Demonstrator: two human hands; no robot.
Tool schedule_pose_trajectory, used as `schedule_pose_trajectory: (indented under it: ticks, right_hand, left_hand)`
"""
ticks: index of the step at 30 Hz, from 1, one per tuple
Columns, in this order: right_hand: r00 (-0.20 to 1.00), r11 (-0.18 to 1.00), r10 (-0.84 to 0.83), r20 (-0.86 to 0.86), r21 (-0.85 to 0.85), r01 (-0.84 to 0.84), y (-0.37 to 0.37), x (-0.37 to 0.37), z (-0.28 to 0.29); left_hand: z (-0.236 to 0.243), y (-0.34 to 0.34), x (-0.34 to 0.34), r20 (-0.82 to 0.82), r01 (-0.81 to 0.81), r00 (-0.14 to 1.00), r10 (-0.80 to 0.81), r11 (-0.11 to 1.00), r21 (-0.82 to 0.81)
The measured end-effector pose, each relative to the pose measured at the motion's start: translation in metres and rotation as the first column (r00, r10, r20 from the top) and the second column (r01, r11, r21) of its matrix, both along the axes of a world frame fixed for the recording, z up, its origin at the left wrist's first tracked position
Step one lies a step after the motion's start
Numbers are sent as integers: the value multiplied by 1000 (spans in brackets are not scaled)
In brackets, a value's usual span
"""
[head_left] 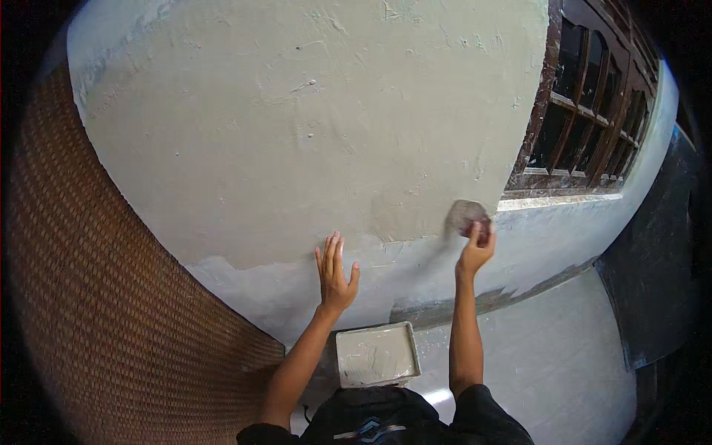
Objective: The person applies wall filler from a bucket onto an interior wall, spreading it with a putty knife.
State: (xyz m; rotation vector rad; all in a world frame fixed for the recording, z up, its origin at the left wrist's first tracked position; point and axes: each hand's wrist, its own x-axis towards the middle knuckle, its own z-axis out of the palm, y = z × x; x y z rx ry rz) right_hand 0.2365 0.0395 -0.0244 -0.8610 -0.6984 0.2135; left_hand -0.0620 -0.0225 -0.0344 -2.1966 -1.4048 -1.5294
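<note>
- Head camera looks down along both forearms toward a plastered wall (297, 133), greenish-grey above and paler white along its lower band.
- The left hand (335, 276) is flat on the wall with the fingers straight and a little spread; the palm is pressed where the grey plaster meets the white band, and it holds nothing.
- The right hand (475, 248) is raised higher and more to the right. Its fingers are closed around a scraper (465, 216), a small flat blade that looks grey and smeared.
- The blade touches the wall at the edge of a darker, fresh-looking patch of plaster, just left of the window sill (560, 200).
- I cannot tell how the handle sits in the fingers, because the hand covers it.
- A white rectangular tray (377, 354) with remains of pale plaster lies low between the two forearms, near the body, well below both hands.
- A dark wooden window (593, 111) with several panes stands at the upper right, beside the right hand.
- A brown woven mat (96, 297) fills the left side, next to the wall.
- The pale floor (549, 363) is at the lower right, with a dark panel (653, 282) beyond it.
</note>
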Motion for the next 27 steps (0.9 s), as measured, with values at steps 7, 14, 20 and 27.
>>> schedule_pose_trajectory:
  ticks: [7,14,20,27]
  right_hand:
    - [720,943,333,609,-215,-255,-14,-33,-20]
    - [997,997,71,27,37,-72,-2,-8,-18]
    - [833,959,284,475,-157,-238,-13,-34,-22]
    - [997,997,53,-54,64,-50,-11,-18,-17]
  left_hand:
    - [5,2,9,4,17,1000,-17,1000,-23]
    - [2,-2,8,9,5,1000,-5,1000,-4]
    - [-2,-1,9,-11,6,1000,-6,999,-33]
    - [-8,0,10,-11,-2,1000,2,999,-35]
